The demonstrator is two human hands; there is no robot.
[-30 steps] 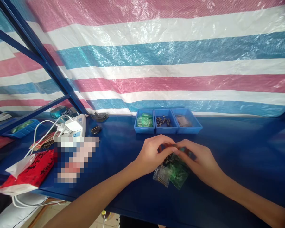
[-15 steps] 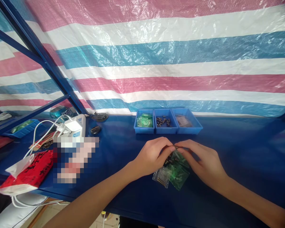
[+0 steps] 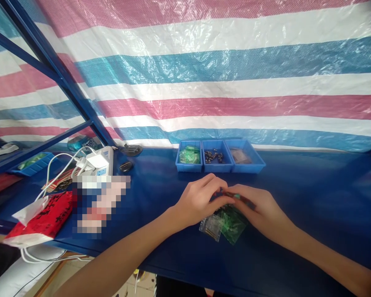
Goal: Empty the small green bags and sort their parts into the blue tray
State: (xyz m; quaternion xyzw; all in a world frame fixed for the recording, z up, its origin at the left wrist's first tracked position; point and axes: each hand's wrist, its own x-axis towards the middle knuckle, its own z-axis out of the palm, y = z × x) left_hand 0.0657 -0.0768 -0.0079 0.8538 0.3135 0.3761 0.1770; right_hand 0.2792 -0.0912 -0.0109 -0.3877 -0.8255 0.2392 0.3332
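Both hands meet over the blue table, in front of the bins. My left hand (image 3: 200, 199) is closed in a pinch, thumb and fingers together. Facing it, my right hand (image 3: 262, 206) pinches too; a thin strip with reddish-brown and green shows at its fingers, mostly hidden, and I cannot make out its kind. Just below the fingertips lie a green plastic packet (image 3: 234, 227) and a small clear zip bag (image 3: 211, 227) with thin brass-coloured pieces inside. Some dark small parts beside the packet are partly covered by the hands.
Behind the hands stand three joined blue bins, holding green packets (image 3: 190, 155), small metal parts (image 3: 213, 157) and clear packets (image 3: 240, 156). To the left are a power strip (image 3: 106, 161) with white cables, a black mouse-like object (image 3: 126, 166) and a red tissue pack (image 3: 46, 216).
My fingers have shifted: the left thumb now reaches further right, overlapping the right fingertips, and a reddish-brown strip shows there. The packets below have stayed put; the view has moved slightly.
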